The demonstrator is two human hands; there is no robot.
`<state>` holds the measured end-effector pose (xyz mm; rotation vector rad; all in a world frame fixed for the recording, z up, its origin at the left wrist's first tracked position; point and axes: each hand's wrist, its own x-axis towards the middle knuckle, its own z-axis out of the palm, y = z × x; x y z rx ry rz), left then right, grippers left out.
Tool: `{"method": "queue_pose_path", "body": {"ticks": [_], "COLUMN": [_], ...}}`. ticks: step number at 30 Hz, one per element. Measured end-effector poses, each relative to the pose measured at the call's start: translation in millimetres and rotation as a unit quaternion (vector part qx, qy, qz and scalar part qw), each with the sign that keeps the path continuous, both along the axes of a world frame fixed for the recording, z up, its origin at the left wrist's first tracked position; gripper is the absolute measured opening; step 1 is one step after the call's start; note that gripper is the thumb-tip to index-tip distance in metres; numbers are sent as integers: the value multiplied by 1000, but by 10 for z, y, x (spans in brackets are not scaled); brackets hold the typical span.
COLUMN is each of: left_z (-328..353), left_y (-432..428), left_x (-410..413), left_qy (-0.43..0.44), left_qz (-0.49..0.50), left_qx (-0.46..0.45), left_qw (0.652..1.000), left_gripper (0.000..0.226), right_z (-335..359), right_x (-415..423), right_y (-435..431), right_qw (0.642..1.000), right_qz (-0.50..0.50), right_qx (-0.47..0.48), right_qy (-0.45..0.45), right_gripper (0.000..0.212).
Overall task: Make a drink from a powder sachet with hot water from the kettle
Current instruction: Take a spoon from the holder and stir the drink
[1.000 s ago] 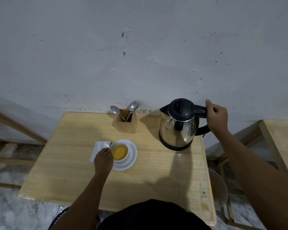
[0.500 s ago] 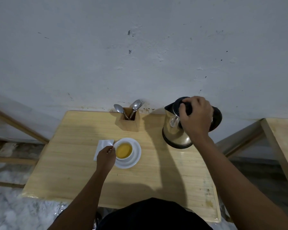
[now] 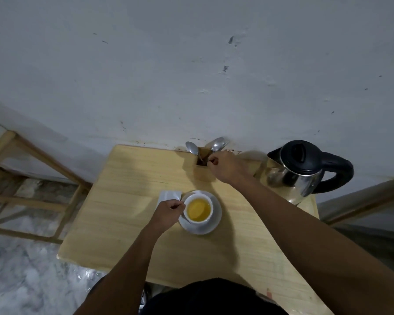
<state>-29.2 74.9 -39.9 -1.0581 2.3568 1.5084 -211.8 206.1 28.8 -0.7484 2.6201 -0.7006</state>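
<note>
A white cup (image 3: 198, 210) full of yellow drink sits on a white saucer (image 3: 212, 223) near the middle of the wooden table (image 3: 127, 223). The left hand (image 3: 168, 211) is on the cup's left side, with its fingers curled and touching the cup's rim. A small white sachet (image 3: 167, 196) lies flat on the table just behind that hand, right next to the saucer.

Farther back, by the wall, stands a small wooden holder (image 3: 201, 167) with spoons in it. One spoon (image 3: 192, 148) leans to the left. Another spoon (image 3: 217, 143) leans to the right. The right hand (image 3: 225, 165) is at the top of the holder, and its fingers are pinched close together around the stem of that right spoon.

The shiny kettle (image 3: 300, 169) with a black lid and black handle stands at the back right corner of the table, apart from both hands. Its spout points left, toward the holder.
</note>
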Motion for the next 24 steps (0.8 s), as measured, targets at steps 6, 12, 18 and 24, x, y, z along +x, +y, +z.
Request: {"method": "queue_pose_path", "body": {"ticks": [6,12,18,24], "left_z": [-7,-13,-65,-70], "left_y": [-197,-323,-327,-308], "left_x": [-43,-66,-52,-43], "left_qy": [-18,-3,5,21], "left_qz": [-50,-113,-105,-109], "left_qx": [35,56,66,69], "left_qw": [998,992,992,991], "left_gripper": [23,24,19,19], "right_z": [-258,-389,-439,-333], "right_x": [-335,-397,-372,-244], "right_y": [-510,-751,-807,-680], "right_qw": [989,984,978,984], "right_qz": [25,-6,-23,-67], "right_qx": [144,175,203,140], "right_qy": [12,16,43,88], "right_gripper": [21,24,24,25]}}
